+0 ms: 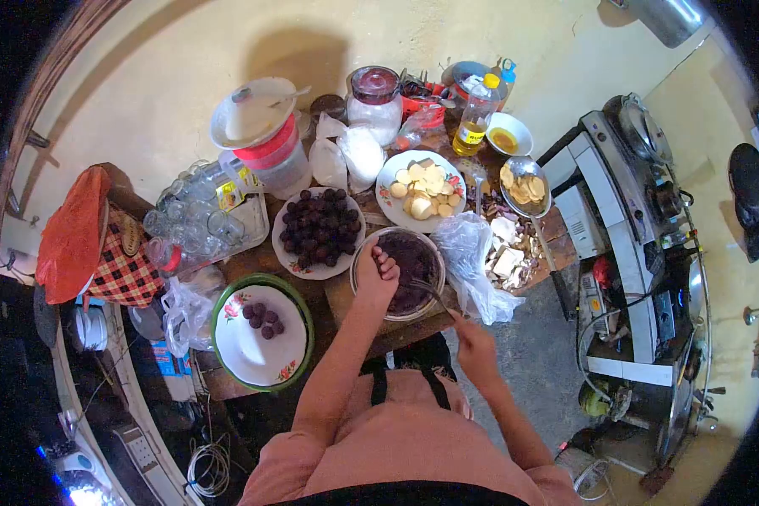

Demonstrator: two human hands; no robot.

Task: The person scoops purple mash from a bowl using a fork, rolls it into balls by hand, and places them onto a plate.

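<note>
Left hand [378,274]: arm stretched forward and up from shoulder, elbow nearly straight, forearm bare. Fingers curled over into loose fist, knuckles up, thumb tucked at side; whether anything sits inside fist cannot be told. Right hand [474,341]: lower and nearer body, forearm bare, angled up and inward from elbow, wrist bent slightly. Fingers closed in pinch around thin handle, back of hand facing camera. Hands apart, left higher than right.

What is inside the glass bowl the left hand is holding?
The glass bowl holds a dark purple mass. The left hand covers its near-left rim; the spoon dips in, its tip hidden.
</note>
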